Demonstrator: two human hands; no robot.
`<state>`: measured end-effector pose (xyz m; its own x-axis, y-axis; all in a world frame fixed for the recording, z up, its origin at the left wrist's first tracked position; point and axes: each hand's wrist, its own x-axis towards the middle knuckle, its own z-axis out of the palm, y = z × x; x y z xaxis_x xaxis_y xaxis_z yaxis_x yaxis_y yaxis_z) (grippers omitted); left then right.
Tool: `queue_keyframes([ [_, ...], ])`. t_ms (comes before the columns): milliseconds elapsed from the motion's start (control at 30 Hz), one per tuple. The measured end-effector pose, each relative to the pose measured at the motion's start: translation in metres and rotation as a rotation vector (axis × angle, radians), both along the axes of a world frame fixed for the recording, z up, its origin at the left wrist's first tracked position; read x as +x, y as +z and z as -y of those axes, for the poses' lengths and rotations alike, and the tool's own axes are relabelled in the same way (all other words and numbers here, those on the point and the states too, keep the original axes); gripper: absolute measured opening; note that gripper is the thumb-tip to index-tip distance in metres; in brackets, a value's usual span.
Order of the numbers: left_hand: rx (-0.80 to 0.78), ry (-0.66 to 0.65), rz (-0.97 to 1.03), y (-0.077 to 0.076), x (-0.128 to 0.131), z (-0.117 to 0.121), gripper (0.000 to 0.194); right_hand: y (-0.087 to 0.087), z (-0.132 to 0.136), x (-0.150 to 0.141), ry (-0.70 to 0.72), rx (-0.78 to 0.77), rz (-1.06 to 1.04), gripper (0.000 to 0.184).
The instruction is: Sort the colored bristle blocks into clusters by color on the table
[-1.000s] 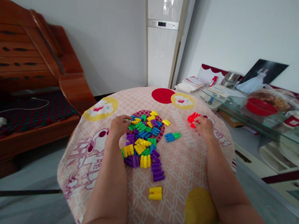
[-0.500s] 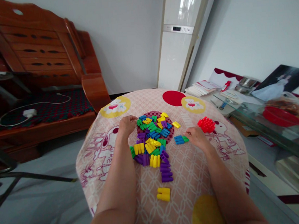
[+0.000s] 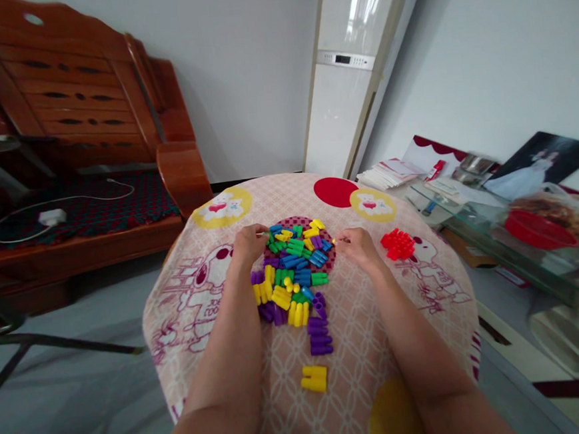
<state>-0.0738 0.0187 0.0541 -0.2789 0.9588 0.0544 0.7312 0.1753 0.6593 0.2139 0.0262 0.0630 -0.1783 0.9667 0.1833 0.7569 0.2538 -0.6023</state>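
Observation:
A heap of plastic toy blocks in green, blue, yellow and purple (image 3: 295,260) lies mid-table. At its left edge my left hand (image 3: 247,244) rests, fingers stretched towards the green blocks (image 3: 274,246) and apart; whether they touch is unclear. To the right of the heap, my right hand (image 3: 356,245) pinches a yellow block (image 3: 335,241), mostly hidden by the fingers. Purple blocks (image 3: 320,337) lie in a short column below the heap. Nearer to me sits a single yellow block (image 3: 314,379).
A bunch of red blocks (image 3: 398,244) lies right of my right hand. The round table has a patterned cloth (image 3: 350,346). A glass shelf (image 3: 490,221) with a red basket (image 3: 539,227) stands to the right, a wooden bench (image 3: 76,127) to the left.
The blue and green blocks at my right hand are no longer beside it. That hand has moved left to the yellow block and pinches it. Blocks at the heap's near side have shifted.

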Motion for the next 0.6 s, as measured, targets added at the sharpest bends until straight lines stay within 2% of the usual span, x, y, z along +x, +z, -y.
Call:
queue_keyframes([
  [100,0.041,-0.016,0.015,0.001,0.003,-0.001,0.037,-0.013,-0.011,0.009,-0.235,0.139,0.067,0.020],
  [167,0.047,-0.040,-0.020,0.000,0.005,-0.003,0.036,-0.024,-0.014,0.013,-0.276,0.182,0.124,0.026],
  [267,0.046,-0.058,-0.096,-0.004,0.009,-0.005,0.036,-0.034,-0.016,0.015,-0.148,0.169,0.216,0.027],
  [400,0.041,-0.055,-0.165,-0.009,0.013,-0.009,0.034,-0.035,-0.010,0.003,0.060,0.110,0.279,0.021],
  [500,0.027,-0.065,-0.207,-0.011,0.013,-0.010,0.033,-0.033,-0.004,-0.010,0.093,0.119,0.194,0.027],
  [600,0.012,-0.085,-0.213,-0.010,0.012,-0.010,0.033,-0.034,-0.003,-0.016,0.041,0.135,0.102,0.038],
])
